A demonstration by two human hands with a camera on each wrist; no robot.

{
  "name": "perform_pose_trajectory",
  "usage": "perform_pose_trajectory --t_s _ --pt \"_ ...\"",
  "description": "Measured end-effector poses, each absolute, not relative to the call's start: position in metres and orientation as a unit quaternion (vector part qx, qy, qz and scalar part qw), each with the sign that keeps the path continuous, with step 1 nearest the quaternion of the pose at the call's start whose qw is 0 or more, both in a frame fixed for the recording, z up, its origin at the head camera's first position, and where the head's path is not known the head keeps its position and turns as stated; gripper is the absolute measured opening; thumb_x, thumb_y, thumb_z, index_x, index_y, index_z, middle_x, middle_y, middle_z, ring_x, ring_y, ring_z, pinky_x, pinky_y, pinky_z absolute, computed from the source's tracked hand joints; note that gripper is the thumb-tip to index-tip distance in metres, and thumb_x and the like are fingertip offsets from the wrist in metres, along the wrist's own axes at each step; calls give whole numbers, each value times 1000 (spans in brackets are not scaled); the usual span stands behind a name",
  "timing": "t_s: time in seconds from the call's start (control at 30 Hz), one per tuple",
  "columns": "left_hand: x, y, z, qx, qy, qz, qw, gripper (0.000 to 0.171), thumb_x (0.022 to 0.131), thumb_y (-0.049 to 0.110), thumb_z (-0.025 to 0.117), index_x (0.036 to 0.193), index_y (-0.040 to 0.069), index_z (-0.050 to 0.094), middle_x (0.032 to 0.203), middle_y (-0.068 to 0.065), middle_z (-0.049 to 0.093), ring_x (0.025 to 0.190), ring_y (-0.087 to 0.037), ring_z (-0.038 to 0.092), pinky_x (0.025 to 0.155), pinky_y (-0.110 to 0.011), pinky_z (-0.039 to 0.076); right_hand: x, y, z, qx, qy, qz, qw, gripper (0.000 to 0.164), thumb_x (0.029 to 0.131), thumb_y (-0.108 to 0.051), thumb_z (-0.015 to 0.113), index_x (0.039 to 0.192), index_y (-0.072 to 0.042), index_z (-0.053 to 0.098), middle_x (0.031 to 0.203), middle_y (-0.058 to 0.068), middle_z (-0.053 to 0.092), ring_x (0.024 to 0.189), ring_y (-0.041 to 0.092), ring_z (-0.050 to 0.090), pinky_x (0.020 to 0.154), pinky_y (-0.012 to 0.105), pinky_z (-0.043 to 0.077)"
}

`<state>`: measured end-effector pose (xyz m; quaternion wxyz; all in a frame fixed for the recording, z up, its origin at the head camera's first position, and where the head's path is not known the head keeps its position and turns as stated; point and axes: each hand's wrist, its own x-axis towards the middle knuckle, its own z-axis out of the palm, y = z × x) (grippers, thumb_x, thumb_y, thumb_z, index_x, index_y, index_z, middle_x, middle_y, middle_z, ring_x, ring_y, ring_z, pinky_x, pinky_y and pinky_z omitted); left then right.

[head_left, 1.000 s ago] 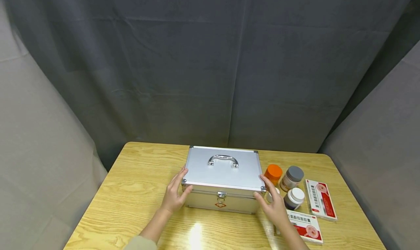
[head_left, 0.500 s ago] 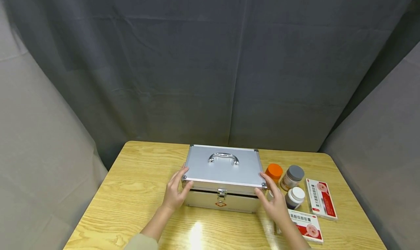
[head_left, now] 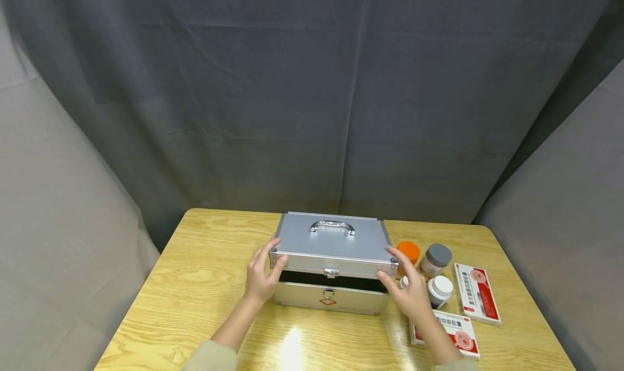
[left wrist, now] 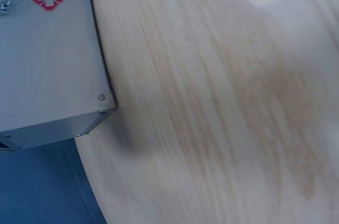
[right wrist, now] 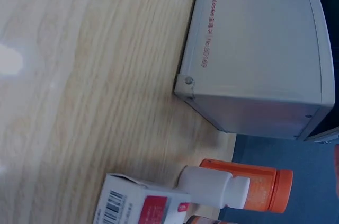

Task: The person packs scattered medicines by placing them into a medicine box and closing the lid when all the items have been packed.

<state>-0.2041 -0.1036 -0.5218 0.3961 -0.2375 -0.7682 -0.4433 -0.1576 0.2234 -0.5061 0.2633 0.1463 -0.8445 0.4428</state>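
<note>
"Why is the lid (head_left: pixel 336 246) pinched by its front corners (head_left: pixel 394 262)?"

"To be held level, presumably: left grip (head_left: pixel 260 276) and right grip (head_left: pixel 410 290) are part-closed there, the case (head_left: pixel 302 296) being set on the bench (head_left: pixel 214 262)."

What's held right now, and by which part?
The lid of the case, gripped near its front corners: left hand at one, right hand at the other.
</note>
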Motion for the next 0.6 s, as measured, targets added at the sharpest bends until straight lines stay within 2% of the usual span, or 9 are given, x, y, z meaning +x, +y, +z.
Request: perform_pose_trajectory --t_s 0.07,0.17,0.27,0.33,0.43,0.6 --pt "-205 -102 -519 -231 -766 -451 397 39 78 15 64 114 -1 58 106 -20 63 94 -34 61 79 -45 50 -157 225 -503 145 -851 444 240 70 72 -8 76 135 -16 45 127 9 55 113 -5 45 91 11 33" --pt "-207 -101 -515 -226 -763 -457 398 38 79 15 63 113 -1 59 105 -20 64 94 -34 62 79 -44 50 -158 227 -500 152 -861 431 225 77 70 -12 78 137 -17 41 132 5 51 122 -1 39 96 25 36" --pt "-209 -100 -510 -223 -764 -458 396 37 81 19 62 112 -1 60 104 -20 64 94 -34 62 79 -43 51 -161 228 -498 157 -866 413 233 80 68 -13 79 138 -17 41 132 5 51 120 1 41 90 31 41" --pt "-209 -100 -506 -219 -765 -461 393 37 81 20 62 112 -1 60 104 -19 65 93 -33 63 78 -42 51 -163 229 -496 162 -865 405 249 80 67 -13 80 137 -15 42 129 8 53 114 3 47 84 25 43" --pt "-210 -100 -500 -211 -770 -463 385 37 80 19 64 111 -1 60 104 -19 65 90 -31 63 76 -41 52 -167 229 -493 168 -861 392 276 80 63 -13 82 135 -14 45 123 12 57 105 6 53 79 12 41" --pt "-211 -103 -488 -193 -787 -475 343 38 79 19 66 113 3 60 100 -13 66 78 -22 62 65 -34 50 -174 231 -488 184 -855 372 312 81 59 -13 84 132 -11 48 114 16 62 96 13 59 77 10 41"
